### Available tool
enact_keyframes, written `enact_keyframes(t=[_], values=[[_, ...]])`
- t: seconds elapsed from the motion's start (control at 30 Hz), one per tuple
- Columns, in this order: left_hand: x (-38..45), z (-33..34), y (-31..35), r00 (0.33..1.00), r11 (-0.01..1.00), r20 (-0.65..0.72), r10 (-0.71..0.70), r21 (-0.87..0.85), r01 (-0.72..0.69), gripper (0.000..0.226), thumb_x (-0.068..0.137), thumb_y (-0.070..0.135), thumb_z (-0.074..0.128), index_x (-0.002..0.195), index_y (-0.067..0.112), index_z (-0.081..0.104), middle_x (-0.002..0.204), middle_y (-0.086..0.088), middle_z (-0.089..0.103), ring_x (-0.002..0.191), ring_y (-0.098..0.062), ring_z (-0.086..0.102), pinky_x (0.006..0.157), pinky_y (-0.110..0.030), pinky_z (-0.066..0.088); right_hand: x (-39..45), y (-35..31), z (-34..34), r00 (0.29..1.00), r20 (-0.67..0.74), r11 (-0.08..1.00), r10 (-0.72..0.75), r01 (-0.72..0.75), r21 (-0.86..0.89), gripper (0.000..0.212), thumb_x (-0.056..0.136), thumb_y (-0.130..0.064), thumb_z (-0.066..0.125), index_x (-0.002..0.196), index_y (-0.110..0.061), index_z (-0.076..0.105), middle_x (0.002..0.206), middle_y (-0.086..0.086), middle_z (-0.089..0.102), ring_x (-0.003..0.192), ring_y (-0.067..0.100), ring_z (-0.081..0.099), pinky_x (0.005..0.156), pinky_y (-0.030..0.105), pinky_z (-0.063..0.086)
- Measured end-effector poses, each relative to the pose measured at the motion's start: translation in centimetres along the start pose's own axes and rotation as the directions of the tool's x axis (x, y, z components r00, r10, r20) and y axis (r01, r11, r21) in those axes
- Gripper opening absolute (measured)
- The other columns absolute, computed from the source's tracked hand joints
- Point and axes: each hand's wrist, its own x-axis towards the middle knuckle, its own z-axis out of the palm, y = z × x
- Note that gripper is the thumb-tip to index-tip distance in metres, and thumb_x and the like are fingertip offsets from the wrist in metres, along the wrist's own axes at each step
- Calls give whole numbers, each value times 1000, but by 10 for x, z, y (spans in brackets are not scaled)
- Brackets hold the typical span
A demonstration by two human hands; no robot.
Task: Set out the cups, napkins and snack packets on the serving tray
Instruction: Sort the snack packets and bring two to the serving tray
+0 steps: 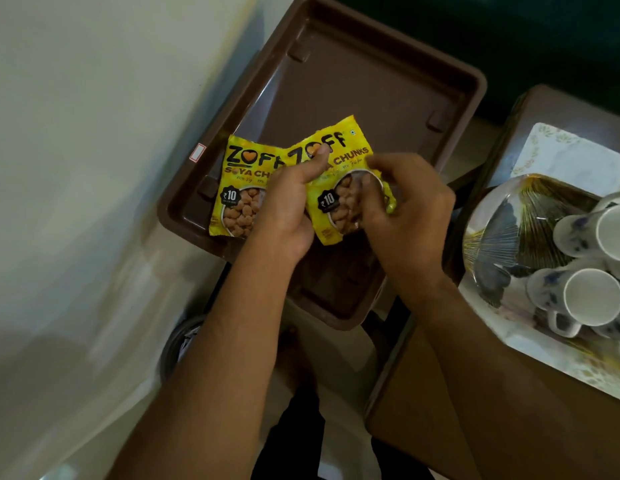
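Two yellow soya-chunk snack packets are held over the brown serving tray [378, 64]. My left hand [284, 209] grips both, its thumb pressed on the right packet [339, 147] and its fingers behind the left packet [237, 188]. My right hand [405, 213] pinches the right packet's right edge. White cups with blue flowers [591, 299] lie on a patterned plate at the right. No napkins show.
A white patterned tray [575, 150] on a brown table [457, 410] holds the plate [509, 220] and cups. A pale wall or appliance face [94, 133] runs along the left. Below the tray is floor, with a round dark object [180, 344].
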Motion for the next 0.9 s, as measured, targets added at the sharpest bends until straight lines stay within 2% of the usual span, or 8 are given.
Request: enact_keyframes(t=[0.17, 0.3, 0.43, 0.57, 0.63, 0.7, 0.8, 0.9], values=[[3, -7, -1, 998, 996, -43, 36, 85, -33, 44, 99, 33, 69, 133, 4, 66, 126, -19, 74, 115, -39, 73, 101, -65, 55, 23, 7, 3, 949, 153, 961, 275, -274, -24, 51, 95, -35, 69, 138, -10, 57, 129, 0, 65, 117, 11, 62, 98, 35, 55], [9, -5, 2, 980, 968, -130, 149, 220, -118, 38, 95, 33, 76, 122, 7, 71, 116, -14, 79, 109, -32, 77, 100, -59, 58, 30, 5, 3, 896, 294, 917, 333, -380, 118, 60, 90, -36, 77, 140, -16, 50, 121, -12, 67, 109, 3, 68, 94, 34, 59], [9, -7, 3, 980, 928, -101, 171, 351, -125, 37, 93, 39, 77, 120, 14, 73, 115, -7, 80, 112, -28, 76, 102, -56, 57, 33, 11, 3, 894, 235, 880, 382, -430, 203, 64, 85, -29, 81, 138, -17, 47, 116, 0, 71, 100, 12, 73, 87, 41, 63], [7, -8, -9, 936, 798, -126, 328, 567, -203, 23, 100, 32, 69, 119, 19, 70, 107, 3, 80, 102, -9, 76, 93, -45, 63, 32, 7, 5, 914, 163, 896, 371, -398, 197, 70, 86, -19, 80, 146, -17, 46, 120, -6, 67, 102, 4, 70, 90, 29, 60], [4, -7, -16, 885, 727, -123, 448, 626, -281, 30, 103, 20, 66, 131, 15, 59, 105, 0, 78, 89, 0, 75, 76, -26, 63, 31, 9, 8, 916, 151, 907, 372, -393, 152, 68, 86, -25, 79, 147, -23, 50, 127, -7, 64, 113, 6, 65, 100, 33, 56], [1, -9, -20, 846, 674, -94, 525, 652, -347, 37, 103, 9, 62, 137, 17, 48, 102, -3, 74, 77, -2, 75, 60, -24, 61, 32, 12, 11, 898, 154, 891, 411, -432, 138, 55, 89, -33, 73, 142, -29, 59, 127, -7, 63, 119, 6, 59, 106, 34, 52], [-1, -15, -16, 833, 623, 41, 552, 644, -445, 47, 98, -6, 56, 133, 24, 46, 117, -9, 70, 97, -18, 76, 72, -47, 66, 35, 11, 12, 865, 182, 836, 467, -499, 228, 37, 98, -29, 64, 134, -26, 68, 129, 4, 62, 119, 7, 61, 104, 30, 53], [-2, -19, -5, 879, 700, 130, 459, 555, -449, 35, 99, -5, 57, 128, 15, 64, 131, -5, 69, 112, -23, 72, 85, -49, 64, 37, 9, 10, 844, 245, 784, 477, -535, 314, 34, 104, -19, 56, 137, -22, 66, 132, 5, 55, 122, 8, 58, 106, 31, 53]])
